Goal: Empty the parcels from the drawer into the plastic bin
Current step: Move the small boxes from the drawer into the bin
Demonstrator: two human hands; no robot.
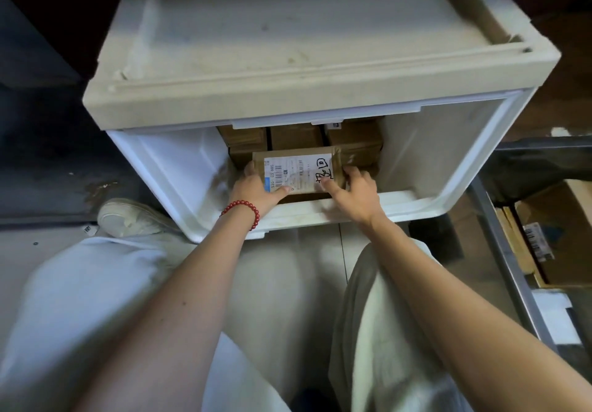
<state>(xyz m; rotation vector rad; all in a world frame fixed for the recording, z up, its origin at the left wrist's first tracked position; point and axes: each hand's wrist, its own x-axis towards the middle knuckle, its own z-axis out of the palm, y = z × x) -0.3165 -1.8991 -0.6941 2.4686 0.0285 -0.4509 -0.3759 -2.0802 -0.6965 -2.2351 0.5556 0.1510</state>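
Here, parcel (298,173) gripped between hands (256,187) (354,192), in drawer (416,202)

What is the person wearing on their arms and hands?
A bracelet of round red beads sits on the wrist of the left hand. The right hand and its wrist wear nothing. No gloves or sleeves show on either side.

Labelled parcel (298,173) in the drawer (416,202), before other parcels (296,138).
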